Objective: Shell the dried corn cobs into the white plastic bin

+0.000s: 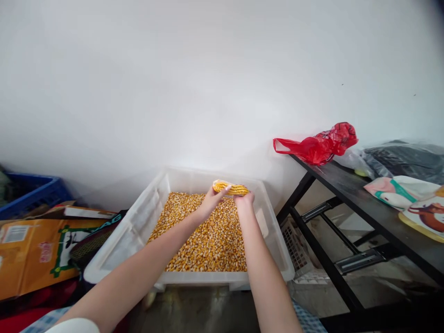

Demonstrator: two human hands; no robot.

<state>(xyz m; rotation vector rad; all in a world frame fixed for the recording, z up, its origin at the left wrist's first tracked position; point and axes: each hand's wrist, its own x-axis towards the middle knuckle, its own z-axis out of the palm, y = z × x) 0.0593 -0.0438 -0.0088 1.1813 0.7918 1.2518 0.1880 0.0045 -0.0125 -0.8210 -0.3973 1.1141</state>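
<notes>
A yellow corn cob (236,189), with kernels on it, is held level between my two hands over the far part of a translucent plastic bin (225,277). My left hand (213,200) grips the cob's left end, its thumb lying along the front. At the right end, the fingers of my right hand (245,199) close around the cob and partly hide its tip. Loose yellow and pale corn kernels (208,240) fill the lower part of the bin beneath both hands.
On the right stands a black folding table (364,199) bearing a red plastic bag (321,145) and other bags. A whitish plastic crate (296,245) sits under it. To the left are an orange cardboard box (31,263) and a blue crate (38,189). A white wall (208,83) rises behind.
</notes>
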